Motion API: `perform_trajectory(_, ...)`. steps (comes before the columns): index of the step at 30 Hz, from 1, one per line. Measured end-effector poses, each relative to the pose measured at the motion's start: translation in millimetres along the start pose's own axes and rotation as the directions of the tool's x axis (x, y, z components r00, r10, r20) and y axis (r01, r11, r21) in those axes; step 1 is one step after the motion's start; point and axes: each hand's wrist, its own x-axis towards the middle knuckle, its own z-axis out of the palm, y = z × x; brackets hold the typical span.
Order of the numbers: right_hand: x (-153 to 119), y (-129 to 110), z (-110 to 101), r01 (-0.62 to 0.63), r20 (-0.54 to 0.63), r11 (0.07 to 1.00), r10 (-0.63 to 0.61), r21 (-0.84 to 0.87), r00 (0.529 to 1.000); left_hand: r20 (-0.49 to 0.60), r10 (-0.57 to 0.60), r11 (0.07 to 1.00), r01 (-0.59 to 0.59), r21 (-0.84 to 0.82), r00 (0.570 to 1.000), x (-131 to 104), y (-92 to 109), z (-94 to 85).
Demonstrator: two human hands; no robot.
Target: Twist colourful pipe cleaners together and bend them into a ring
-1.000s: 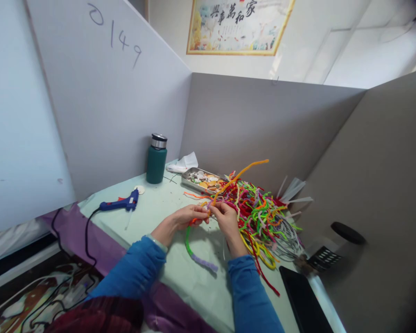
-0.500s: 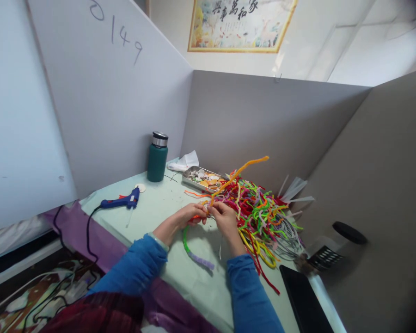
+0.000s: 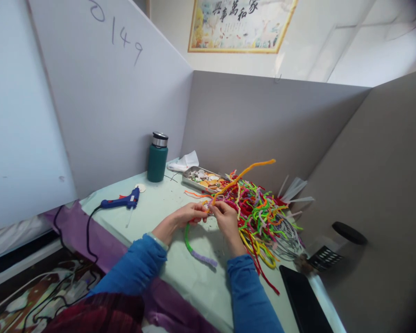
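Note:
My left hand (image 3: 190, 213) is closed in a pinch on a pipe cleaner piece whose green and lilac tail (image 3: 197, 255) curves down over the table. Close against it, my right hand (image 3: 224, 215) pinches the lower end of an orange pipe cleaner (image 3: 244, 172), which sticks up and to the right. The fingertips of both hands nearly meet, and they hide where the pieces come together. Right behind and beside my right hand spreads a tangled heap of colourful pipe cleaners (image 3: 260, 208).
A blue glue gun (image 3: 121, 202) with a cord lies at the left. Behind stand a green bottle (image 3: 157, 159) and a metal tray (image 3: 194, 183) of small discs. At the right are clear sticks (image 3: 294, 188) and a black flat object (image 3: 303, 296). Grey partitions (image 3: 263, 120) enclose the table.
The orange pipe cleaner's free end has swung slightly right and down. The green and lilac tail has shifted a little right. Both hands stay nearly in place.

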Motion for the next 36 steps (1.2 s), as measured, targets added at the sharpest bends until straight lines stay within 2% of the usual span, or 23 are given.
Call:
perform_trajectory(11,-1,3,2,0.019,0.043,1.000,-0.019,-0.006,0.999,0.028,-0.041,0.999,0.042,-0.023,0.999,2,-2,-3.9)
perform_trajectory(22,0,5,1,0.033,-0.017,0.999,-0.033,-0.010,0.999,0.020,0.005,1.000,-0.006,0.030,1.000,0,-2,-1.6)
perform_trajectory(36,0,6,2,0.019,-0.019,1.000,-0.019,-0.007,1.000,0.016,-0.014,0.992,0.012,0.126,1.000,-3,1,0.2)
